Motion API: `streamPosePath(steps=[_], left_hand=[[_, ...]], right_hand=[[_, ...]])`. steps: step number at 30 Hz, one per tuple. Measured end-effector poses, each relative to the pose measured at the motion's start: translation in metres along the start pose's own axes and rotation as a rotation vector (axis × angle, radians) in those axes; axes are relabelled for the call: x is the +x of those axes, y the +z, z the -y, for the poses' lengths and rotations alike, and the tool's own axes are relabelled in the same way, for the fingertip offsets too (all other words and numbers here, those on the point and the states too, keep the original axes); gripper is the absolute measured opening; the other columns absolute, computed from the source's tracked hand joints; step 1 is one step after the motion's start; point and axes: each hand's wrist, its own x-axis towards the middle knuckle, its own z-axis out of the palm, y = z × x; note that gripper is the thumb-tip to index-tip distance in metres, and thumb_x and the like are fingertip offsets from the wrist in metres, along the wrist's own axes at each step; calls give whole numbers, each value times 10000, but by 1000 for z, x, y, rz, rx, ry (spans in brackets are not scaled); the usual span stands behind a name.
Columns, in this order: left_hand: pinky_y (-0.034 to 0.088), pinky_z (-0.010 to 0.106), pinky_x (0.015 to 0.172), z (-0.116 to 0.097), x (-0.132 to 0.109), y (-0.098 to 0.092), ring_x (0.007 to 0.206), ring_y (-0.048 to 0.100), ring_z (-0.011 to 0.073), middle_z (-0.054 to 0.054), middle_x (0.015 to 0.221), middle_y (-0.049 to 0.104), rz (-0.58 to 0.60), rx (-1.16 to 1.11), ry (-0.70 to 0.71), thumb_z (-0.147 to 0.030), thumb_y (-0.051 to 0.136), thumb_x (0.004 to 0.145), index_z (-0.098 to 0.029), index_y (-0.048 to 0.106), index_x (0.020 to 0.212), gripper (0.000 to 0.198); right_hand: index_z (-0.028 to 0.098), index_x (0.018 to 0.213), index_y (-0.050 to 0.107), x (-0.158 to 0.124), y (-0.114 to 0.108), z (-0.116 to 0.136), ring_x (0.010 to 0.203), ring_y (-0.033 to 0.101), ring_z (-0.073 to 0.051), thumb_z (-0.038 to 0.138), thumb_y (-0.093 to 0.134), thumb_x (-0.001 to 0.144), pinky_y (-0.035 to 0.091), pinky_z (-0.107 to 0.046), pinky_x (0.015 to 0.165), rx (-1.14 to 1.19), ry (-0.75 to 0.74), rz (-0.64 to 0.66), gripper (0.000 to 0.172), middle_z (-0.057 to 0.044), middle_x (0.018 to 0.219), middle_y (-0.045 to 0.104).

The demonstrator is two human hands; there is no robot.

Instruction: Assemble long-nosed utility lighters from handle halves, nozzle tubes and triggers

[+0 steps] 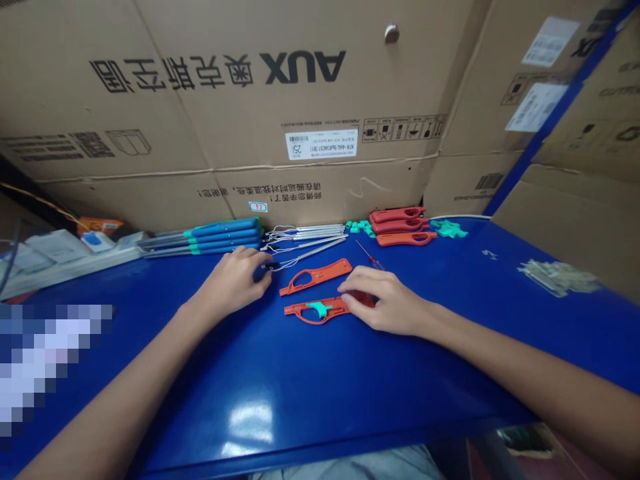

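My left hand [241, 279] is at the near left end of the thin metal tubes [320, 248] with white wires. Its thumb and forefinger are apart, around a small black end piece [271, 266]; I cannot tell whether they touch it. My right hand [387, 300] has thumb and fingertips closed at the lower orange lighter shell half [295, 311], hiding its right part. A green trigger [319, 308] sits in that half. Just above lies another orange lighter shell half [333, 271], flat on the blue table [300, 387].
Blue-handled lighters [225, 235] are stacked at the back left beside a white power strip [90, 257]. Behind are green pieces [361, 227], red-orange shells [400, 225], and green triggers [451, 229]. A screwdriver [374, 262] lies near my right hand. Pale parts [557, 277] lie right; cardboard [225, 113] stands behind.
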Motion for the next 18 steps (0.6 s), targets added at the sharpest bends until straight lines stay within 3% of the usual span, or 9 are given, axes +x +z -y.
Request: streamPosePath(steps=[4,10,18], left_hand=[[503,479,832,5,1,5,1011,600,363,167,1072,678,78,72,-103,-320,434,853,-107,671,1117,414],[503,440,790,5,0,4,959,627,330,128,1005,692,100,15,-121,-328,411,872,-159,707,948,349],[478,390,756,-11,-2,-5,854,627,252,63,869,700,-234,-117,49,-314,507,877,-178,661,827,211]], right_hand=[[120,926,689,0,-1,0,768,637,-162,126,563,864,538,-297,689,-16,-8,11,141,-87,861,687],[127,933,690,-1,-1,-2,796,643,-167,133,567,862,542,-300,708,-27,15,40,142,-85,882,690],[145,937,680,-1,-2,-4,757,635,-156,144,554,859,551,-302,712,-59,9,2,148,-78,866,682]])
